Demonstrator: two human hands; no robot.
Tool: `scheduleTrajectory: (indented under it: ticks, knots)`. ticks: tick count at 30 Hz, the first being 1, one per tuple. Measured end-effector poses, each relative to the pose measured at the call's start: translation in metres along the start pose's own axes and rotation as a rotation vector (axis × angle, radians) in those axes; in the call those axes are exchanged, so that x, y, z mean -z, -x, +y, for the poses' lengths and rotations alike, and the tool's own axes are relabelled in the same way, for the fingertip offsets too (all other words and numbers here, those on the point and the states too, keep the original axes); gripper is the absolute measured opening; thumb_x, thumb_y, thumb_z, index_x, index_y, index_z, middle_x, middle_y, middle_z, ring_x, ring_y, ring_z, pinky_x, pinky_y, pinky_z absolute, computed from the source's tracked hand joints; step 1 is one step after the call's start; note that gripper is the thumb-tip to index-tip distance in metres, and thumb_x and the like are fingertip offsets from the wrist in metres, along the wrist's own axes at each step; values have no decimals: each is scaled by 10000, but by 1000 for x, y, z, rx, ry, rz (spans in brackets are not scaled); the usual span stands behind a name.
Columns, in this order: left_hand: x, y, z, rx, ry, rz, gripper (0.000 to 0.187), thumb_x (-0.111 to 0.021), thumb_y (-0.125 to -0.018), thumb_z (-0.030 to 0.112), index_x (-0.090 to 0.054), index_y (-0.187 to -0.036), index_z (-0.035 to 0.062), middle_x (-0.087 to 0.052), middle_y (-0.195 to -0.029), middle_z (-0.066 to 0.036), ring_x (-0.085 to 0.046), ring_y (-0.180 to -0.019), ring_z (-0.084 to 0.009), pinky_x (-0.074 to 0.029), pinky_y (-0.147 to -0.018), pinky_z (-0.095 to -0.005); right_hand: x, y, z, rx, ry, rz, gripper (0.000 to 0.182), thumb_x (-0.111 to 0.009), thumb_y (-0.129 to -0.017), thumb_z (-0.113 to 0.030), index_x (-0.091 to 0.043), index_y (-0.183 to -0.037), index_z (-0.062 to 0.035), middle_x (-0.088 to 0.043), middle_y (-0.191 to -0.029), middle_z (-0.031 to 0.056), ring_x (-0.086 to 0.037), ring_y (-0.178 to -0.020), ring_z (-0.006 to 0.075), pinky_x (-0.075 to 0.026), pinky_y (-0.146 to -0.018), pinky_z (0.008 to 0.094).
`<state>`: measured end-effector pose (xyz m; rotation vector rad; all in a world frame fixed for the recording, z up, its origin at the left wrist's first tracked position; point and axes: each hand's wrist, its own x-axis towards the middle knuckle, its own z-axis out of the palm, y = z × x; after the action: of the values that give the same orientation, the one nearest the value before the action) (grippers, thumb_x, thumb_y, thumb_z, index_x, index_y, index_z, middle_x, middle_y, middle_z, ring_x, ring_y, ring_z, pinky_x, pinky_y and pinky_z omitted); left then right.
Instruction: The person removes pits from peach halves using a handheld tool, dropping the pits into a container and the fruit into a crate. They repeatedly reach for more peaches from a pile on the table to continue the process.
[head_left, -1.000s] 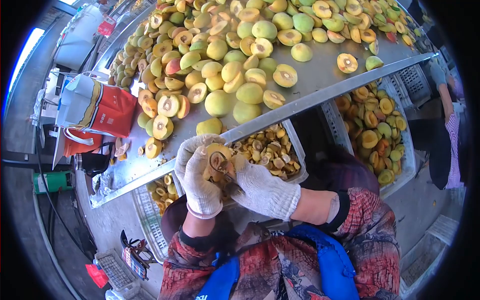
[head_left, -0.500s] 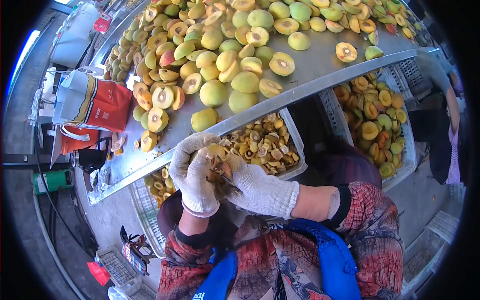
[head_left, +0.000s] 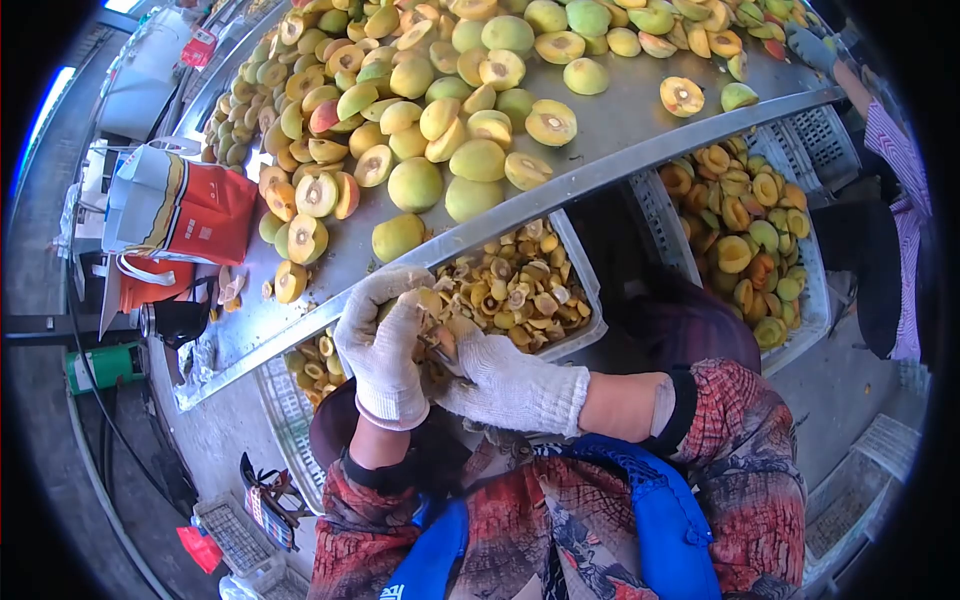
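Note:
My left hand (head_left: 383, 345), in a white knit glove, is closed around a cut peach half (head_left: 428, 300), mostly hidden by the fingers. My gloved right hand (head_left: 515, 382) presses in from the other side, its fingers curled around a small metal tool (head_left: 444, 352) whose kind I cannot make out. Both hands meet just below the edge of the metal table (head_left: 610, 150). Behind them sits a bin (head_left: 590, 270) of peach stones and scraps. Whole and halved green-yellow peaches (head_left: 415, 185) lie heaped on the table.
A crate (head_left: 822, 300) of pitted peach halves stands to the right. Another crate (head_left: 285, 425) with fruit pieces is at lower left. A red and white bag (head_left: 205, 215) rests at the table's left end. At far right, a co-worker's gloved hand (head_left: 810, 48) reaches over the table.
The view has shifted slightly, so the table and fruit sit a little further left. My hands keep nearly the same grip. The co-worker's hand has moved up over the table.

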<state>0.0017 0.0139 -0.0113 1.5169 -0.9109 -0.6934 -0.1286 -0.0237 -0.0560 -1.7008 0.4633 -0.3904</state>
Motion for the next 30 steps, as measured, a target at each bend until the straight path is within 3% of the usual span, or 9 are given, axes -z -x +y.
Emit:
scheduleTrajectory:
  ticks: [3, 7, 9, 13, 16, 19, 22, 25, 30]
  knots:
    - [3, 1, 4, 50, -3, -46, 193, -555, -851, 133, -599, -943, -30, -642, -974, -144, -587, -889, -189, -459, -835, -316, 0, 3, -5, -37, -4, -23, 377, -625, -850, -242, -507, -1145, -40, -588, -1007, 240, -599, -889, 430, -498, -747, 477]
    - [3, 0, 0, -159, -92, -54, 197, -561, -838, 125, -600, -947, -34, -644, -993, -144, -587, -908, -191, -452, -847, -317, 3, -3, -5, -91, 61, -94, 380, -645, -853, -244, -507, -1137, -31, -580, -1034, 226, -596, -925, 396, -491, -790, 446]
    - [4, 2, 0, -196, -170, -33, 200, -564, -835, 127, -601, -947, -34, -643, -1001, -143, -585, -919, -190, -448, -853, -318, 6, -2, -11, -180, -127, -153, 373, -629, -861, -243, -503, -1139, -28, -581, -1031, 219, -596, -936, 376, -487, -807, 433]
    - [0, 5, 7, -44, -35, -19, 169, -579, -823, 75, -608, -950, -33, -638, -1007, -131, -585, -926, -182, -451, -862, -313, 1, -1, -5, -111, -154, -124, 359, -598, -877, -234, -494, -1144, -18, -578, -1027, 207, -582, -962, 338, -470, -845, 421]
    - [5, 4, -4, -117, -30, -47, 155, -608, -797, -21, -622, -951, -32, -635, -1009, -116, -594, -923, -176, -463, -860, -303, -2, -2, -4, -102, -128, -99, 306, -580, -876, -185, -489, -1117, -20, -597, -927, 161, -616, -849, 274, -506, -751, 377]
    - [9, 2, -7, -238, -161, -103, 152, -596, -806, 12, -615, -951, -29, -635, -1017, -126, -586, -934, -177, -454, -866, -305, 15, -1, -24, -467, -570, -362, 249, -571, -865, -145, -485, -1068, -30, -596, -805, 92, -616, -704, 181, -512, -618, 312]
    - [8, -1, -4, -214, -188, -138, 159, -569, -828, 63, -600, -956, -26, -632, -1030, -132, -571, -926, -168, -442, -859, -302, 11, -2, -19, -379, -569, -318, 210, -560, -862, -123, -473, -1033, -40, -575, -723, 38, -589, -601, 122, -484, -516, 264]
    - [9, 3, 0, -109, -164, -138, 166, -571, -832, 70, -605, -964, -25, -636, -1023, -116, -566, -900, -147, -443, -830, -282, 17, -3, -21, -433, -509, -364, 218, -571, -868, -142, -477, -1036, -38, -584, -730, 52, -596, -614, 141, -489, -526, 280]
    - [5, -6, 2, 105, -46, -19, 184, -579, -844, 91, -637, -983, -13, -656, -941, -62, -557, -835, -101, -439, -760, -241, 24, -8, -34, -375, -221, -186, 268, -607, -879, -186, -489, -1064, -32, -597, -738, 66, -592, -589, 152, -493, -512, 302]
